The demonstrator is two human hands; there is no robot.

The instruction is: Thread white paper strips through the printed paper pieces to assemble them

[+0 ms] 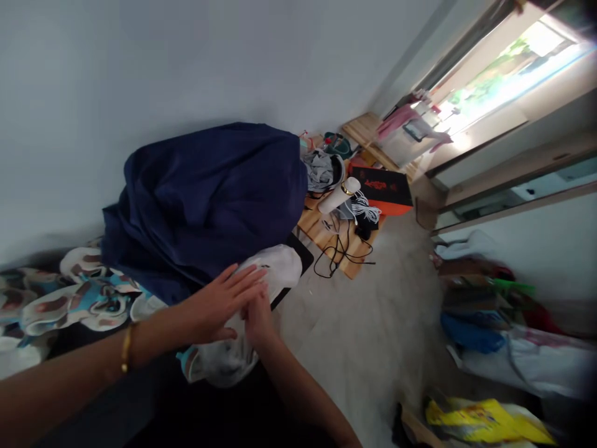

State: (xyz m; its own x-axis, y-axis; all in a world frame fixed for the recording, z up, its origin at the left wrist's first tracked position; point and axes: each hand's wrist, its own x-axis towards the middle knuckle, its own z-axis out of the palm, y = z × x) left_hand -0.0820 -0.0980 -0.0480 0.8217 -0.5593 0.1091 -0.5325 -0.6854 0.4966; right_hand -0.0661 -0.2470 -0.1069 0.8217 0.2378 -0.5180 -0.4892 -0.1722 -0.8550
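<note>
A white translucent plastic bag [282, 264] lies in front of me, bulging above and below my hands. My left hand [228, 305], with a gold bangle on the wrist, reaches in from the left. Its fingers are stretched out and flat, over the bag and against my other hand. My right hand [259, 323] comes up from below with its fingers curled in at the bag's narrowed middle; they are partly hidden. A large dark blue cloth bundle [214, 193] rests just behind the bag. White, blue and brown shoe-like pieces [100, 302] are heaped at the left.
A wooden bench [354, 267] to the right carries a white bottle [336, 198], cables [366, 208] and a black-and-orange box [387, 186]. Bags, one a yellow packet [489, 420], lie on the floor at right. A pale wall [186, 62] stands behind the bundle.
</note>
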